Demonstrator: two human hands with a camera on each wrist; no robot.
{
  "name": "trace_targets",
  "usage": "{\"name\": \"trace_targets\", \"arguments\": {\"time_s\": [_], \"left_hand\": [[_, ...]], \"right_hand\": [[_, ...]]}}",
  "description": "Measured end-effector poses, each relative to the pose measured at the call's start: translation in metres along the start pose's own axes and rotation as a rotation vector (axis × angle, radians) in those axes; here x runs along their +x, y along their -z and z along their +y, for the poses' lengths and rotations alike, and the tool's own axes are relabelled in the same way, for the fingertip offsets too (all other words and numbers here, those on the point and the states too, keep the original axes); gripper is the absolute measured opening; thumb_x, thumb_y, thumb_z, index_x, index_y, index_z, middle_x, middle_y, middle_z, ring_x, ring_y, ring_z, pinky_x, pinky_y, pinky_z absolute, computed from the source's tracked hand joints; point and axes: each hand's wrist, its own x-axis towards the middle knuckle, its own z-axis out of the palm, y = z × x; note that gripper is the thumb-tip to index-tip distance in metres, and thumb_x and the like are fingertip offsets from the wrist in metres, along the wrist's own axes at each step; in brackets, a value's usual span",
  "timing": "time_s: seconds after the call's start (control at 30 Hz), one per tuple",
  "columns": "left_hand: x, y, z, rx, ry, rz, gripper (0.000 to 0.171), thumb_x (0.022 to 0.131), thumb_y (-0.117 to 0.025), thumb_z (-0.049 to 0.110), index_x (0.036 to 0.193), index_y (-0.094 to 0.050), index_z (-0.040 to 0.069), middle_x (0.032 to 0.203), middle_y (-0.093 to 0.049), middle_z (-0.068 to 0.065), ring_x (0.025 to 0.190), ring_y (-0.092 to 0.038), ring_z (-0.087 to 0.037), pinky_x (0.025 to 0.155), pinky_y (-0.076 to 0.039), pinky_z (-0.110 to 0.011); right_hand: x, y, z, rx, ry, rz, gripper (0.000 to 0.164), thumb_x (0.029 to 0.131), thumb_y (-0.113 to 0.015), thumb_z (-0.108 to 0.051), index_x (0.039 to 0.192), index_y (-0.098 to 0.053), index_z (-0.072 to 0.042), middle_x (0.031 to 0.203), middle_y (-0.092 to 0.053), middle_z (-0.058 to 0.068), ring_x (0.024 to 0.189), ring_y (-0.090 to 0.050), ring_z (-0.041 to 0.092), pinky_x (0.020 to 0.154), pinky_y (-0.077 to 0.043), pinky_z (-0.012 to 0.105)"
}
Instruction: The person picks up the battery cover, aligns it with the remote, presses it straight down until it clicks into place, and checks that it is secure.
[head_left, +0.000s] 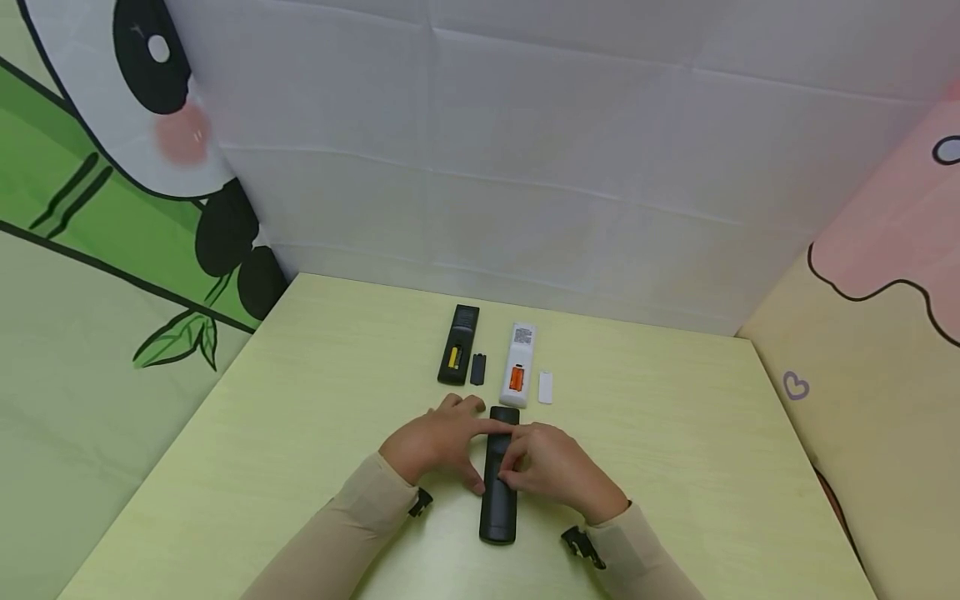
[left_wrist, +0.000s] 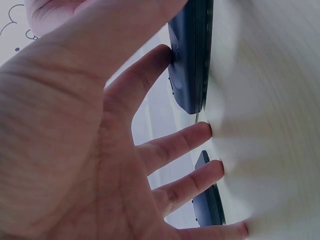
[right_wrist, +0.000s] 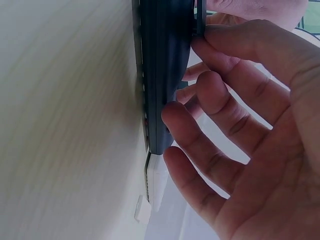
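Head view: the label (head_left: 523, 335) on the white remote (head_left: 520, 355) was too tiny to read. Nearest black remote (head_left: 498, 518) lay on the desk (head_left: 315, 392), long axis pointing away from the person. Left hand (head_left: 438, 440) had fingers spread, index touching it; right hand (head_left: 557, 468) pinched a thin dark cover (right_wrist: 201, 17).

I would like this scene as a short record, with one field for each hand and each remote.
left hand: touches near remote
right hand: pinches a dark piece at near remote
near remote: black, on table
far black remote: open, yellow battery inside, black cover to its right
white remote: open, orange inside, white cover to its right
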Motion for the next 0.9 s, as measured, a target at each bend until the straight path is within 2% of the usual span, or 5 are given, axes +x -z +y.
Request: {"name": "trace_targets", "arguments": {"time_s": [0.4, 0.9], "left_hand": [[-0.0006, -0.0006, 0.0001, -0.009, 0.003, 0.008, 0.097, 0.075, -0.116, 0.041, 0.160, -0.070, 0.055, 0.173, -0.058, -0.008, 0.158, -0.049, -0.036, 0.119, -0.061, -0.069], [-0.0010, 0.0006, 0.0009, -0.007, -0.005, 0.005, 0.097, 0.076, -0.116, 0.039, 0.161, -0.071, 0.051, 0.172, -0.058, -0.009, 0.157, -0.049, -0.037, 0.118, -0.061, -0.068]], "right_hand": [[0.0000, -0.0019, 0.0008, -0.022, 0.012, 0.012, 0.011, 0.093, -0.095, -0.005, 0.090, -0.092, -0.015, 0.096, -0.078, -0.007, 0.091, -0.063, 0.008, 0.080, -0.056, 0.027], [0.0009, -0.0037, 0.0021, -0.037, 0.011, 0.016, 0.012, 0.094, -0.096, -0.006, 0.088, -0.092, -0.016, 0.090, -0.075, -0.009, 0.087, -0.059, 0.006, 0.077, -0.053, 0.026]]}}
